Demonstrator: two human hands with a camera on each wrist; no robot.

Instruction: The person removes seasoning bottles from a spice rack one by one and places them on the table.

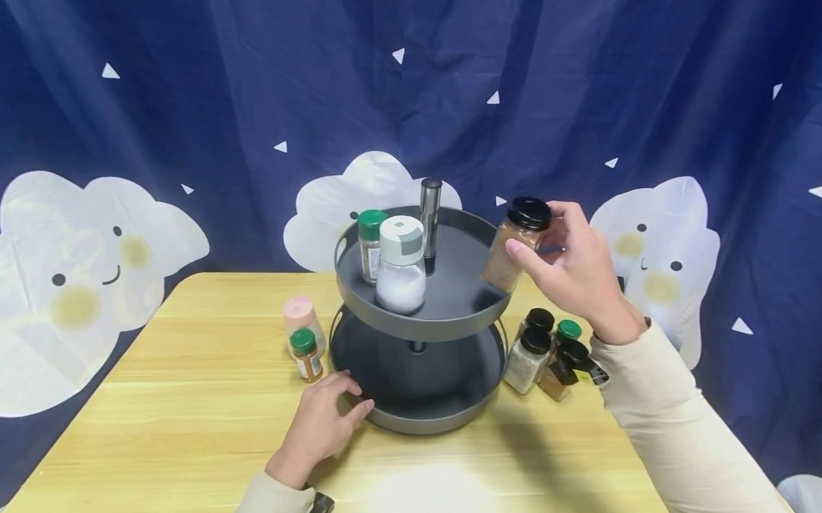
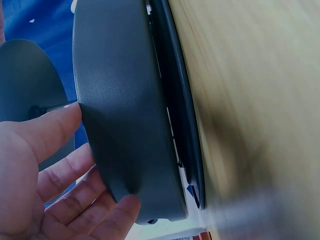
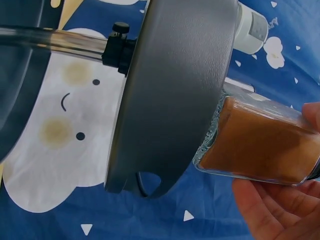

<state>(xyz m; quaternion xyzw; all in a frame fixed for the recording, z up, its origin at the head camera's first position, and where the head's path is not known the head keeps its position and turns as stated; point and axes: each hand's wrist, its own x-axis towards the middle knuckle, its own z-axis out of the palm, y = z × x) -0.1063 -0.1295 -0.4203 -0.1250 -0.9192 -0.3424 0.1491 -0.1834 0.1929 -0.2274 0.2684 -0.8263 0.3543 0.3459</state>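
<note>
The fingers and thumb of the right hand (image 1: 583, 264) are clasped around a jar of brown powder (image 1: 500, 266), which is held tilted, its black lid (image 1: 529, 213) turned up toward one o'clock. The jar's base is placed at the upper tray's four o'clock edge; whether the tray (image 1: 423, 328) is touched by it cannot be told. The fingers of the left hand (image 1: 319, 420) are loosely bent and laid, with the thumb, against the rim of the lower tray (image 1: 424, 424) at eight o'clock; nothing is lifted by them.

On the upper tray, a white-capped shaker (image 1: 401, 287) filled with white contents is stood at seven o'clock, and a green-capped jar (image 1: 370, 262) is set just beside it at nine. The middle is pierced by an upright post (image 1: 431, 218).

On the wooden table (image 1: 204, 369), a pink-topped container (image 1: 300, 315) and a small green-lidded bottle (image 1: 308, 362) are grouped near the lower tray's nine o'clock side. At three o'clock, a cluster of jars (image 1: 524, 367) with black and green lids is gathered close to its rim. The background is filled by a blue curtain (image 1: 255, 81) printed with white clouds and triangles.
</note>
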